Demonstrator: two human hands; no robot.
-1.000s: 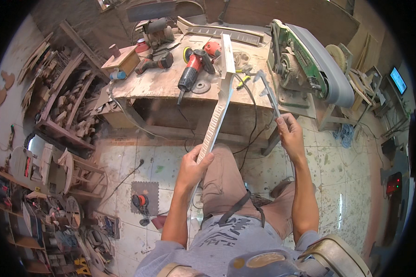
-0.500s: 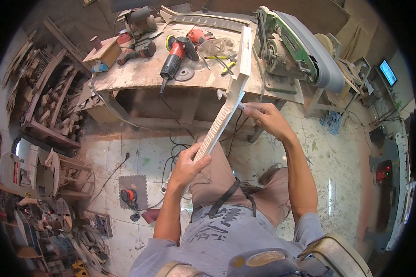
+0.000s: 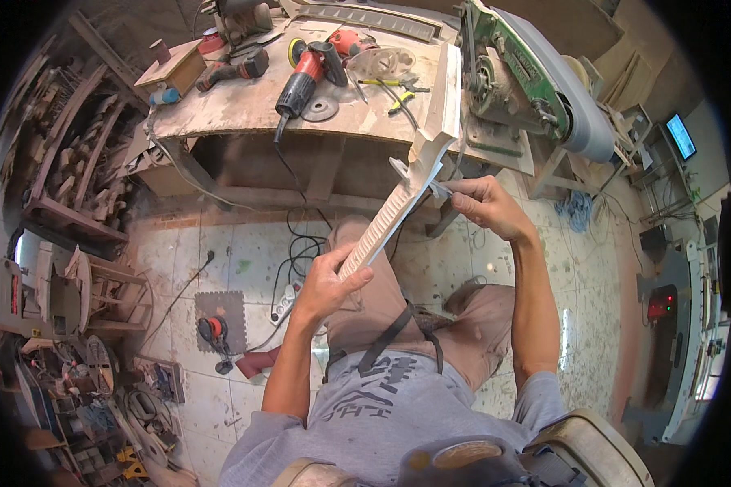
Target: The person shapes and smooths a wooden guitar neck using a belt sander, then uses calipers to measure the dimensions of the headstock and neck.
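A long pale wooden piece with a row of carved ridges slants up from my lap toward the workbench. My left hand is wrapped around its lower end, thumb on the near side. The far end meets a pale upright length of wood at the bench edge; I cannot tell whether they are one piece. My right hand pinches a small thin greyish strip against the wood's right side, near the top of the ridges. The strip's exact kind is unclear.
On the workbench lie a red-black angle grinder, a cordless drill and yellow-handled pliers. A green belt sander stands at right. Cables and a sander lie on the floor.
My right hand has shifted a little right and down with the strip. The wood's upper part has swung slightly right, and my left hand keeps its grip. The whole view has also shifted.
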